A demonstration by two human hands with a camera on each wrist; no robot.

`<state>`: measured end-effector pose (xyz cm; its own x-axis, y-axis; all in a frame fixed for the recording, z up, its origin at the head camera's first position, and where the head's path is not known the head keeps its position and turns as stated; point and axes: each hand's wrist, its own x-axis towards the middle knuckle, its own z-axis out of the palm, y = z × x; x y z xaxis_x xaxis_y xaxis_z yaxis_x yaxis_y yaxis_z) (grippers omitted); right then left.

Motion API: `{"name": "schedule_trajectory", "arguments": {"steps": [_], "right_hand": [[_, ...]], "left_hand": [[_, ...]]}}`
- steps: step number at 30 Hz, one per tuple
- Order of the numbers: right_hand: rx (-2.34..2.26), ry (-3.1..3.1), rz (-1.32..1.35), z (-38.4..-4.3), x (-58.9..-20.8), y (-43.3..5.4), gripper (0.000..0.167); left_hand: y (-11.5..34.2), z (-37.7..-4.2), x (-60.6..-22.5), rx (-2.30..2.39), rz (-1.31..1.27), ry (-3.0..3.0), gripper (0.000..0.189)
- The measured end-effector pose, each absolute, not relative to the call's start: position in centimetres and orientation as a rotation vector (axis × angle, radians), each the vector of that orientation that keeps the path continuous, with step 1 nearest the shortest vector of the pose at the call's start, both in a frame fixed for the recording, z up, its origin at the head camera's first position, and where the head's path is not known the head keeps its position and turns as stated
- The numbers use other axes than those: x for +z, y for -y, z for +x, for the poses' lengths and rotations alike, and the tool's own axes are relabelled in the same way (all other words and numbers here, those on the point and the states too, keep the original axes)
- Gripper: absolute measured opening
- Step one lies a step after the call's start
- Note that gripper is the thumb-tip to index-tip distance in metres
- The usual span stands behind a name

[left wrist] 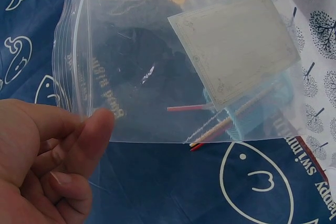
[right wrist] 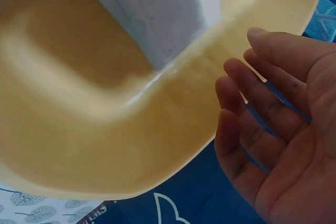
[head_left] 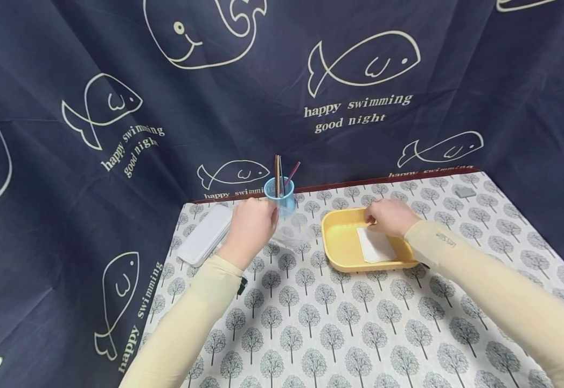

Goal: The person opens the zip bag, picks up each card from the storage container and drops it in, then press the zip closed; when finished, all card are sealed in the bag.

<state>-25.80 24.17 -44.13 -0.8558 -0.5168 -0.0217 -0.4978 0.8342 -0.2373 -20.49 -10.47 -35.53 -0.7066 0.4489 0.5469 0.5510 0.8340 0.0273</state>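
Tablecloth (head_left: 311, 310) printed with trees bears a yellow tray (head_left: 343, 249). The right hand (right wrist: 286, 114) is by the tray's rim, fingers loosely curved, holding nothing. Left of the tray, a clear zip-lock bag (left wrist: 136, 35) hangs from the left hand (left wrist: 47, 161), pinched near its zip end. White cards (head_left: 376, 246) lie in the tray; one pale card (left wrist: 236, 51) appears inside the bag. Bagging cards seems the step in hand; next probably calls for pinching another card or pressing the zip closed.

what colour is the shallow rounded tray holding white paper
The shallow rounded tray is yellow, shown best in the head view.
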Motion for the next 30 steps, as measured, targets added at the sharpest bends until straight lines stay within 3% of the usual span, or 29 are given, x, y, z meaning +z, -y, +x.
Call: {"name": "schedule_trajectory", "arguments": {"steps": [8, 20, 30], "right_hand": [[-0.283, -2.896, -0.786, -26.2, -45.1, -25.3, 0.023], [-0.166, -2.759, -0.646, -26.1, -46.4, -25.9, 0.076], [-0.053, -2.837, -0.675, -25.8, -47.4, -25.8, 0.078]], "left_hand": [[10.5, -20.5, -35.7, -0.251, -0.725, 2.495, 0.005], [10.5, -20.4, -35.9, -0.261, -0.725, 2.517, 0.004], [10.5, -20.4, -36.0, -0.248, -0.701, 2.538, 0.008]]}}
